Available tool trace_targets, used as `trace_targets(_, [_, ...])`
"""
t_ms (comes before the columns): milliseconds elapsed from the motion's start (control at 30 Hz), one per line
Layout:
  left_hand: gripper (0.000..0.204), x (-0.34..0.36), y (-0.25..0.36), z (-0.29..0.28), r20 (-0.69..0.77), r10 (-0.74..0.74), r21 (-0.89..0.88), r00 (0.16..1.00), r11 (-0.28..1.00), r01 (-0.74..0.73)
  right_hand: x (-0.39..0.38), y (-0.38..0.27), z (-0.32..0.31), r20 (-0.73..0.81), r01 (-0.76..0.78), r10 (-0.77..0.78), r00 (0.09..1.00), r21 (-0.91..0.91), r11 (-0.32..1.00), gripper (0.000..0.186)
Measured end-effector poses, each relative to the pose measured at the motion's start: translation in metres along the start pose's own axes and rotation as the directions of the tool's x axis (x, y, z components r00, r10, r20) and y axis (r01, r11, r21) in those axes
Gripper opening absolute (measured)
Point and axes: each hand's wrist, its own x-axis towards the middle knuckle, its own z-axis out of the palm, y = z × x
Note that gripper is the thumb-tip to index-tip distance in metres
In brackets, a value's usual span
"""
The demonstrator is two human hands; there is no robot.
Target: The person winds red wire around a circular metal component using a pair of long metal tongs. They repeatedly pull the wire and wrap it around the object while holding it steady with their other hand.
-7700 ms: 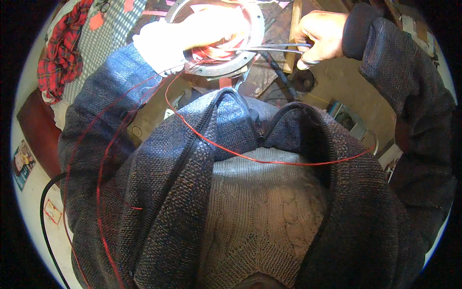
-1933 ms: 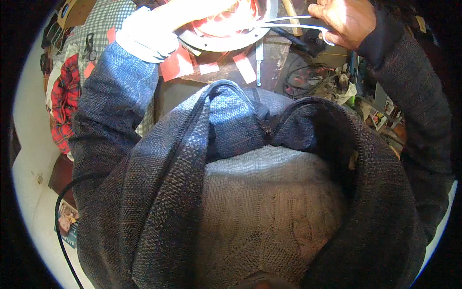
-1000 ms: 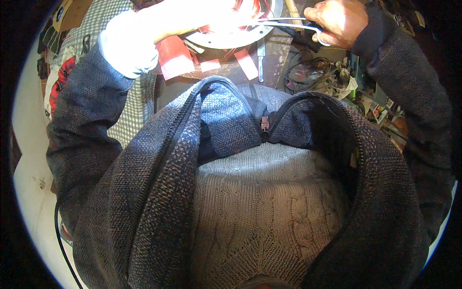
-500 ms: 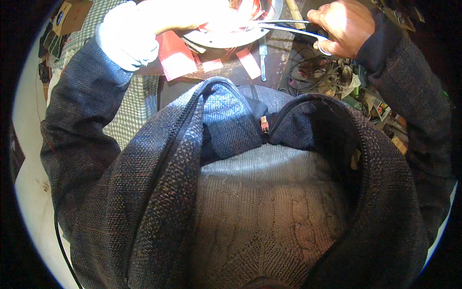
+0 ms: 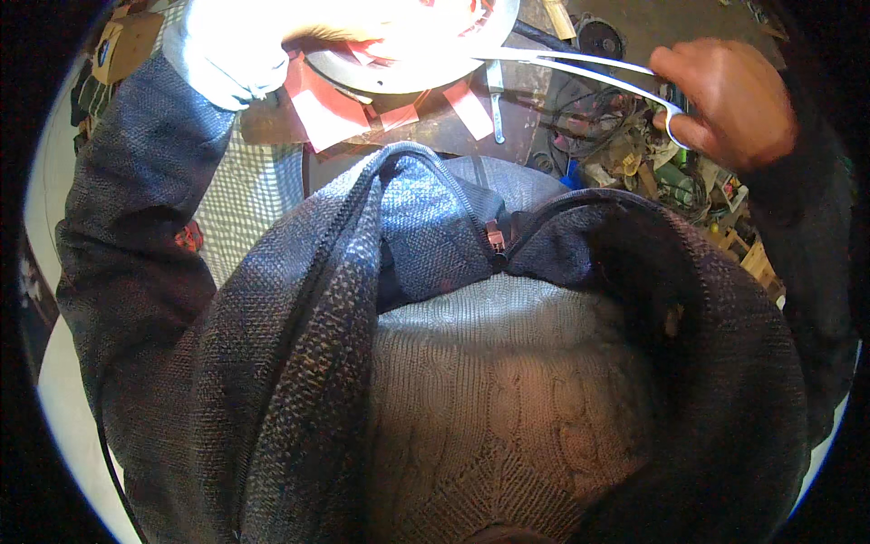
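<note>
At the upper right my right hand (image 5: pixel 725 104) is closed on a thin white strip (image 5: pixel 589 68). Two lengths of the strip run from the fingers to the left and meet near the rim of a round metal ring (image 5: pixel 390 82). Copper-coloured wires (image 5: pixel 476 18) show inside the ring at the top edge. My left hand (image 5: pixel 331 25) reaches over the ring's left side. Strong glare hides its fingers and whatever they touch.
Red sheet pieces (image 5: pixel 331 113) lie on the dark table below the ring, beside a knife (image 5: pixel 497 109). A checked cloth (image 5: pixel 249 190) hangs at left. Cables (image 5: pixel 580 118) and mixed scraps (image 5: pixel 675 181) clutter the right side, and a cardboard box (image 5: pixel 127 41) stands far left.
My right hand has moved right and nearer to me, drawing the white strip out longer. The ring and my left hand have shifted slightly left.
</note>
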Motion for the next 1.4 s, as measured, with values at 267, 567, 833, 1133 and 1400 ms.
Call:
trace_targets(267, [0.018, 0.04, 0.016, 0.013, 0.104, 0.012, 0.136, 0.994, 0.99, -0.026, -0.034, -0.007, 0.008, 0.029, -0.108, 0.106, 0.994, 0.067, 0.992, 0.037])
trace_targets(567, [0.018, 0.059, 0.019, 0.032, -0.077, -0.054, 0.24, 0.996, 0.968, 0.071, -0.047, -0.011, 0.051, -0.2, -0.028, 0.052, 0.978, 0.121, 0.992, 0.039])
trace_targets(833, [0.017, 0.074, 0.034, 0.082, -0.38, -0.056, 0.376, 0.923, 0.902, 0.21, -0.062, 0.0, 0.067, -0.155, -0.098, 0.133, 0.979, 0.217, 0.971, 0.035])
trace_targets(1133, [0.017, 0.082, 0.041, 0.097, -0.472, -0.052, 0.414, 0.88, 0.869, 0.273, -0.068, 0.004, 0.099, -0.198, -0.165, 0.232, 0.952, 0.303, 0.939, 0.04])
trace_targets(1400, [0.017, 0.086, 0.048, 0.098, -0.509, -0.062, 0.413, 0.859, 0.857, 0.307, -0.068, 0.007, 0.114, -0.258, -0.132, 0.242, 0.935, 0.38, 0.916, 0.04])
